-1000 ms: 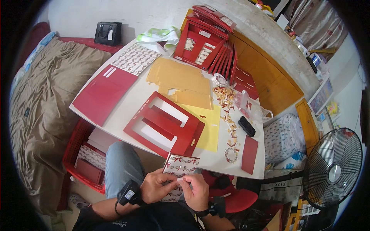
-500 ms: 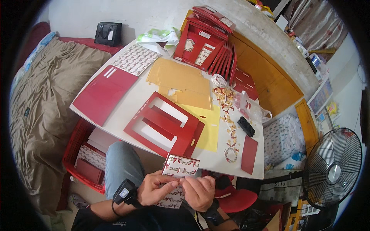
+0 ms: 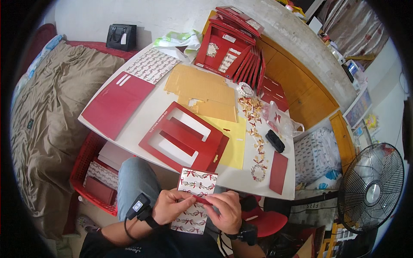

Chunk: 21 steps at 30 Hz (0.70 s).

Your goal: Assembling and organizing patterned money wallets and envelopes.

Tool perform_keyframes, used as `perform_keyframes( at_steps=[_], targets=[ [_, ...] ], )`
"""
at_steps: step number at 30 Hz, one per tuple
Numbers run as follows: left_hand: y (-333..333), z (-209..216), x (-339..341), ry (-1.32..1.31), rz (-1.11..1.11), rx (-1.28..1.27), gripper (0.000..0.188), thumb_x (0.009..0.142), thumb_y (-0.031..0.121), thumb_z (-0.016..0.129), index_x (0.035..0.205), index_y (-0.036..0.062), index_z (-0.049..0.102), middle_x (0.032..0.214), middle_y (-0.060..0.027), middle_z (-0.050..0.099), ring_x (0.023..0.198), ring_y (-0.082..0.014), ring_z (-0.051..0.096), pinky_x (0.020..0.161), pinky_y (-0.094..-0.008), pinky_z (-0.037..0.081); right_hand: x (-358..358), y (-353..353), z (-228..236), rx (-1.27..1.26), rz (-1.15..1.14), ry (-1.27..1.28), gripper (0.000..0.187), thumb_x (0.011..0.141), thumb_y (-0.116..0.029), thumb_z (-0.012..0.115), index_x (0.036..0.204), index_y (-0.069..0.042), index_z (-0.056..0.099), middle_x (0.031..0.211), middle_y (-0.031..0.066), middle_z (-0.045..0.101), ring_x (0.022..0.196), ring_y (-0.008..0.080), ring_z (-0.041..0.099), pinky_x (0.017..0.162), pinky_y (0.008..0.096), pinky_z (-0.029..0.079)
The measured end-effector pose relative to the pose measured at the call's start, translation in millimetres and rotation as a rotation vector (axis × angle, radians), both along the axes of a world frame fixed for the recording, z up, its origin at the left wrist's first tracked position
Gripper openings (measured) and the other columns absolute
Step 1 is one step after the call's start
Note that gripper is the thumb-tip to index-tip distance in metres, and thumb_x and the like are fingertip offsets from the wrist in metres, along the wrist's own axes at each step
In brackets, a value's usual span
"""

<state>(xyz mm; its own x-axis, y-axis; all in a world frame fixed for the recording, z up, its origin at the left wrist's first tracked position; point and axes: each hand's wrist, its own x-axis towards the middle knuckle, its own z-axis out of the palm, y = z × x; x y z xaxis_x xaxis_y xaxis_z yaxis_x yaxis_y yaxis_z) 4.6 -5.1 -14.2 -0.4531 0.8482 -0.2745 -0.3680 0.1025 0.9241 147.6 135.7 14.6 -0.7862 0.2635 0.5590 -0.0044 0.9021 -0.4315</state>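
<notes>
Over my lap I have a white card (image 3: 189, 218) printed with green garlands and red bows, with a narrow red band across its middle. My left hand (image 3: 171, 207) pinches the band's left end between thumb and fingers. At the band's right end, my right hand (image 3: 226, 212) grips with its thumb and index finger. The card's top edge reaches the table's front edge, just below a red cardboard sleeve (image 3: 175, 151) with two long cut-out windows. My palms hide the card's side edges.
On the white table (image 3: 228, 178) lie a yellow sheet (image 3: 236, 150), brown paper (image 3: 200, 88), small bow-shaped pieces (image 3: 258, 144), a wreath-shaped piece (image 3: 258, 173) and a black object (image 3: 274, 141). Red boxes (image 3: 228, 47) stand behind. A red basket (image 3: 81, 172) sits lower left, a fan (image 3: 372, 193) right.
The card has shifted slightly left and up. My right hand has loosened its curl and moved right and slightly lower, so the red band between my hands now shows.
</notes>
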Motion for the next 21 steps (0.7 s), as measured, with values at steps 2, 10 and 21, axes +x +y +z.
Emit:
perform_keyframes(
  at_steps=[2,10,21],
  targets=[
    [0.3,-1.9,1.6,-0.032,0.004,0.012,0.017,0.087,0.012,0.069,0.097,-0.0014,0.072,0.095,-0.0097,0.068,0.083,-0.0111,0.062,0.073,-0.0247,0.05,-0.9,0.2,-0.2,-0.022,0.015,-0.007,0.031,0.071,-0.004,0.077,0.1,-0.008,0.067,0.098,0.0035,0.065,0.086,0.0232,0.059,0.078,0.0367,0.044],
    [0.9,2.1,1.8,0.069,0.005,0.094,0.013,0.084,0.004,0.071,0.096,0.0008,0.073,0.1,-0.0101,0.067,0.09,-0.0132,0.063,0.08,-0.0271,0.051,-3.1,-5.7,1.5,-0.388,0.008,-0.067,0.026,0.074,0.001,0.073,0.098,-0.007,0.067,0.084,0.007,0.066,0.077,0.0251,0.06,0.071,0.0346,0.045],
    [-1.5,9.1,0.5,0.434,-0.057,0.252,0.016,0.082,0.005,0.073,0.098,0.0018,0.072,0.102,-0.0136,0.067,0.094,-0.0214,0.067,0.082,-0.0303,0.052,-0.2,-1.7,10.1,0.054,0.065,-0.075,0.023,0.072,-0.007,0.076,0.09,-0.009,0.061,0.083,0.003,0.057,0.079,0.025,0.054,0.076,0.0388,0.043]
  ],
)
